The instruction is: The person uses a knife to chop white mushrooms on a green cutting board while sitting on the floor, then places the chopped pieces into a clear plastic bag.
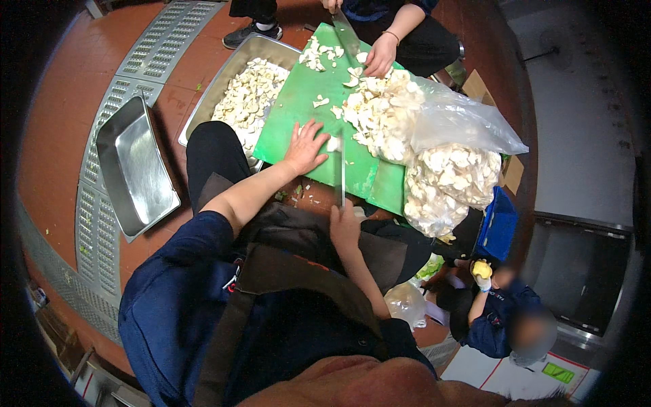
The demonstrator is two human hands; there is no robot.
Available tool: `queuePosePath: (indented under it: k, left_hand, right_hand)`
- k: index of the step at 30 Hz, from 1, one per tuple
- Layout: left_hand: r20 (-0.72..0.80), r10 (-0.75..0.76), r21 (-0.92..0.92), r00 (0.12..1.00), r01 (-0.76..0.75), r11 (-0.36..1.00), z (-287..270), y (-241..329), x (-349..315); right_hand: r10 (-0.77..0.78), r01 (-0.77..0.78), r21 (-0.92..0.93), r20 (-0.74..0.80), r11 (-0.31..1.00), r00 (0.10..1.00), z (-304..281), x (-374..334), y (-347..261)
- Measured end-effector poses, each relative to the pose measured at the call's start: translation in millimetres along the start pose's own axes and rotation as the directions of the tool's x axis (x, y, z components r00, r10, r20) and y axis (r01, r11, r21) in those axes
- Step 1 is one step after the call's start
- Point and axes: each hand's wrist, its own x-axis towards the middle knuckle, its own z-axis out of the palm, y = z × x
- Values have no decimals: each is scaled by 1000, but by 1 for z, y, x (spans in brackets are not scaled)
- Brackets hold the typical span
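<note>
My right hand [345,227] is closed round the handle of a kitchen knife [342,173]. The blade points away from me over a green cutting board [285,122]. Left of the blade lies a small white piece [333,144], which looks like mushroom. My left hand [306,147] rests palm down on the board beside that piece, fingers stretched and apart. Many cut whitish pieces [380,115] are heaped on the board's right side, spilling from a clear plastic bag [468,122]. Another clear bag [451,183], full of similar pieces, stands nearer.
A metal pan [193,112] at the board's left holds cut pieces. A second metal pan [135,169] sits on the floor grating. Across the board, a co-worker's hand [382,54] works beside another knife [346,34]. At lower right, another person holds something yellowish [482,269] near a blue crate [497,224].
</note>
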Motion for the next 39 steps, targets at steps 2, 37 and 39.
queuePosePath:
  k: [2, 37, 39]
  left_hand:
    - [-25, -25, 69, 999, 26, 997, 9, -10, 6]
    - [-220, -106, -80, 970, 90, 993, -7, -15, 24]
    - [-188, -149, -69, 971, 138, 988, -8, -20, 0]
  right_hand:
    - [-46, 44, 58, 23, 997, 999, 16, 8, -23]
    - [54, -44, 160, -57, 986, 997, -20, -6, 24]
    - [0, 12, 194, -58, 981, 998, -31, -7, 0]
